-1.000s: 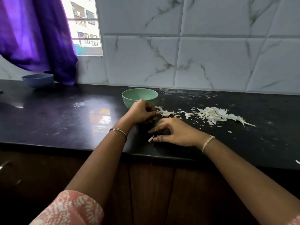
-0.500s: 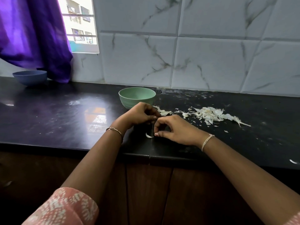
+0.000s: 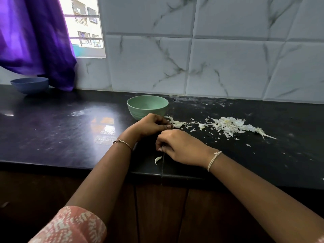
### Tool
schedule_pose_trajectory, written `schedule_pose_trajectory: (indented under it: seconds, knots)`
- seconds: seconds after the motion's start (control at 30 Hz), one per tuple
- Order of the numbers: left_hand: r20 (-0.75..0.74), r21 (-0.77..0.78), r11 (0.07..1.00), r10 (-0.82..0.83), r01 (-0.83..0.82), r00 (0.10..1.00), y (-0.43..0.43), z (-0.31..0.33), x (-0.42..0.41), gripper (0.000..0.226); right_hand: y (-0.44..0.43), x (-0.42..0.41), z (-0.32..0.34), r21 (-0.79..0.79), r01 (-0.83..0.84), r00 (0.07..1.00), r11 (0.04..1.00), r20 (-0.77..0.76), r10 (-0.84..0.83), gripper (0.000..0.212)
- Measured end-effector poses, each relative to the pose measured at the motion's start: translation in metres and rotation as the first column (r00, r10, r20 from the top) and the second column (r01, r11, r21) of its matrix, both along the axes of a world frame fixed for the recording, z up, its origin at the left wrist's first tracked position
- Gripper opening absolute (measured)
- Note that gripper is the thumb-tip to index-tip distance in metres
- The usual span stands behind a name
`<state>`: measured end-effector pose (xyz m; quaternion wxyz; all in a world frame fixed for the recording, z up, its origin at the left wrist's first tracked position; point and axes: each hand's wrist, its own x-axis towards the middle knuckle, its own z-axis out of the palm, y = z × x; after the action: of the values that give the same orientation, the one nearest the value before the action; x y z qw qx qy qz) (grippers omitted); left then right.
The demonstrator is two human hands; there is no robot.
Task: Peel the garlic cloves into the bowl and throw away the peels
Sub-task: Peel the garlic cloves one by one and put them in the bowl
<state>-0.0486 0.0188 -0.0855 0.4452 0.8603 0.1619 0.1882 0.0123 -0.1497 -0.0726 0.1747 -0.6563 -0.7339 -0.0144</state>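
One black counter spans mid-frame, with the green bowl at centre and garlic peels strewn to its right. Just below the bowl, the left hand and right hand curl together; what they pinch is hidden. A single peel lies beneath them.

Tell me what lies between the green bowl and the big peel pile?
In the head view, a small clump of peels and loose flakes lie there on the black counter.

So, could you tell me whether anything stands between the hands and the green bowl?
Nothing visible does: the green bowl stands open just beyond the left hand, next to the right hand. The peels lie further right, off that path.
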Motion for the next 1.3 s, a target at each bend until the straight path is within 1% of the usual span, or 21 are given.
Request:
schedule_pose_trajectory:
  seconds: [0.13,0.2,0.23,0.3,0.33,0.47,0.53,0.6,0.7,0.73,0.8,0.87,0.9,0.93,1.0,1.07,1.17,1.23,1.3]
  knots:
    - [0.003,0.004,1.0,0.015,-0.015,1.0,-0.001,0.001,0.0,0.022,-0.004,-0.003,0.006,0.019,-0.076,0.987,0.997,-0.138,0.078,0.013]
    - [0.005,-0.005,1.0,0.017,-0.017,1.0,-0.003,0.002,-0.001,0.02,-0.008,-0.01,0.011,-0.031,-0.135,0.975,0.99,-0.18,0.127,0.015]
    - [0.005,-0.015,1.0,0.017,-0.017,1.0,-0.004,0.002,-0.001,0.02,-0.009,-0.012,0.013,-0.066,-0.156,0.975,0.986,-0.173,0.142,0.016]
    - [0.011,-0.051,0.999,0.009,-0.008,1.0,-0.006,0.003,-0.004,0.021,-0.011,-0.016,0.014,-0.121,-0.158,0.984,0.98,-0.099,0.146,0.019]
    - [0.016,-0.07,0.998,0.003,-0.001,1.0,-0.007,0.003,-0.005,0.022,-0.012,-0.017,0.013,-0.115,-0.146,0.989,0.982,-0.051,0.141,0.019]
    - [0.037,-0.114,0.993,-0.007,0.011,0.999,-0.011,0.004,-0.012,0.025,-0.016,-0.022,0.008,-0.002,-0.115,0.989,0.993,0.094,0.114,0.016]
    - [0.045,-0.133,0.991,-0.004,0.01,0.999,-0.013,0.004,-0.014,0.026,-0.017,-0.023,0.004,0.014,-0.091,0.987,0.996,0.135,0.088,0.019]
    - [0.052,-0.129,0.992,-0.001,0.007,0.999,-0.013,0.002,-0.014,0.027,-0.016,-0.021,0.0,0.004,-0.066,0.988,0.998,0.14,0.065,0.02]
    - [0.061,-0.089,0.996,0.004,0.001,0.998,-0.013,0.002,-0.014,0.023,-0.014,-0.007,0.002,0.031,-0.055,0.997,0.998,0.056,0.053,0.012]
    - [0.063,-0.086,0.996,0.001,0.004,0.998,-0.012,0.002,-0.013,0.021,-0.014,0.001,0.005,0.05,-0.041,0.999,0.998,0.008,0.041,0.011]
    - [0.07,-0.123,0.992,-0.002,0.011,0.998,-0.014,0.002,-0.012,0.015,-0.016,0.018,0.011,0.068,0.014,0.99,0.998,-0.141,-0.005,0.011]
    - [0.066,-0.148,0.989,0.0,0.01,0.998,-0.015,0.001,-0.009,0.014,-0.02,0.036,0.015,0.058,0.083,0.948,0.995,-0.314,-0.061,0.01]
    - [0.053,-0.138,0.99,0.0,0.007,0.999,-0.015,0.0,-0.007,0.017,-0.022,0.045,0.018,0.043,0.119,0.917,0.992,-0.389,-0.093,0.009]
    - [0.038,-0.128,0.992,-0.002,0.007,0.999,-0.014,0.0,-0.005,0.02,-0.024,0.054,0.02,0.02,0.149,0.885,0.989,-0.449,-0.124,0.009]
    - [0.0,-0.118,0.993,-0.022,0.022,1.0,-0.014,0.002,0.0,0.023,-0.028,0.072,0.026,-0.048,0.185,0.836,0.982,-0.518,-0.183,0.01]
    - [-0.058,-0.093,0.994,-0.063,0.057,0.996,-0.012,0.007,0.007,0.022,-0.031,0.089,0.03,-0.135,0.2,0.808,0.97,-0.538,-0.242,0.013]
    - [-0.126,-0.042,0.996,-0.083,0.078,0.989,-0.01,0.016,0.024,0.016,-0.032,0.108,0.035,-0.228,0.214,0.818,0.95,-0.489,-0.302,0.012]
    - [-0.144,0.041,0.996,-0.078,0.084,0.987,-0.009,0.021,0.039,0.012,-0.03,0.117,0.04,-0.231,0.247,0.844,0.941,-0.426,-0.326,0.01]
    - [-0.15,0.087,0.992,-0.077,0.091,0.986,-0.011,0.023,0.055,0.01,-0.026,0.126,0.046,-0.218,0.28,0.848,0.935,-0.4,-0.347,0.011]
